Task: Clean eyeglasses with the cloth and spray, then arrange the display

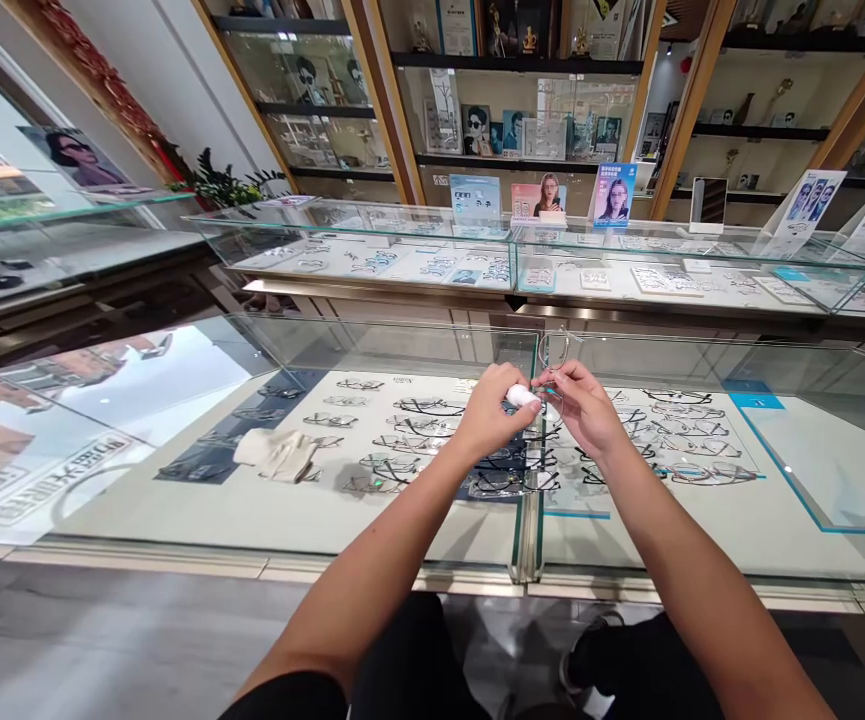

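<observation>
Above the glass counter, my left hand (pixel 493 405) is closed around a small white bottle (pixel 522 396), which points toward the glasses. My right hand (pixel 589 405) pinches a pair of thin-rimmed eyeglasses (pixel 554 348) between its fingertips. One lens stands up above the fingers and the other hangs below them. Bottle and glasses are very close together; whether they touch I cannot tell. To the left, a crumpled cream cloth (pixel 278 454) lies on the counter top. Several eyeglass frames (pixel 424 425) are laid out in rows beneath the glass.
The near display case (pixel 402 530) has a seam under my hands. Behind it runs a second glass case (pixel 372 262) with advertising cards (pixel 614 196) standing on top. Shelves (pixel 514 65) line the back wall. A plant (pixel 226 180) stands at the far left.
</observation>
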`<state>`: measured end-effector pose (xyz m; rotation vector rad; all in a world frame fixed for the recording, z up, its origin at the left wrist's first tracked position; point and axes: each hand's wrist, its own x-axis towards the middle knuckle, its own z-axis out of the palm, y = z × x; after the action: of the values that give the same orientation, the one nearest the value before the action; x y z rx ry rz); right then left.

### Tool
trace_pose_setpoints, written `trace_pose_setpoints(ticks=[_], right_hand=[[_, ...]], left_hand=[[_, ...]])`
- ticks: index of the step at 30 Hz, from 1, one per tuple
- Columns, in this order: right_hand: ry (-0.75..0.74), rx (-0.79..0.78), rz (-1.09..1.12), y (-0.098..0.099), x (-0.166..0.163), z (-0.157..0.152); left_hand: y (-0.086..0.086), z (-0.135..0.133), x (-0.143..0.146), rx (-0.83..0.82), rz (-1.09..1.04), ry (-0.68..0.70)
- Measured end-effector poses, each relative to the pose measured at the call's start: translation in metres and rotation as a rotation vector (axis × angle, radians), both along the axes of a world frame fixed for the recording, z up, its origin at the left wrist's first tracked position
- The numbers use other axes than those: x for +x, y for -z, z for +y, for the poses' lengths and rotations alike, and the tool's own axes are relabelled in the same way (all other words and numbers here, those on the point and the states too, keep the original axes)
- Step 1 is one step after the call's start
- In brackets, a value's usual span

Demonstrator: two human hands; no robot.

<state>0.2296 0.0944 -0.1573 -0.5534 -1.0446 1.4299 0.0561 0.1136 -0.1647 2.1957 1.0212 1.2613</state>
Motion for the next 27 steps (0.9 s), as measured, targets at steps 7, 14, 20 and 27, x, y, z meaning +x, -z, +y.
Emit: trace_pose_setpoints(ticks=[7, 14, 20, 27], right_hand=[[0.002, -0.041, 0.065, 0.0, 0.003, 0.005], [-0.011, -0.008, 0.018, 0.001, -0.002, 0.005], [-0.026, -0.036, 0.044, 0.001, -0.002, 0.007], [-0.056, -0.082, 0.133, 0.004, -0.003, 0.013]], left_hand=[[-0.017, -0.006, -0.013, -0.105, -0.165, -0.023], [-0.019, -0.015, -0.003, -0.062, 0.111, -0.139], [-0.022, -0.023, -0.014, -0.112, 0.071, -0.155], [0.009, -0.018, -0.122, -0.135, -0.164, -0.53]])
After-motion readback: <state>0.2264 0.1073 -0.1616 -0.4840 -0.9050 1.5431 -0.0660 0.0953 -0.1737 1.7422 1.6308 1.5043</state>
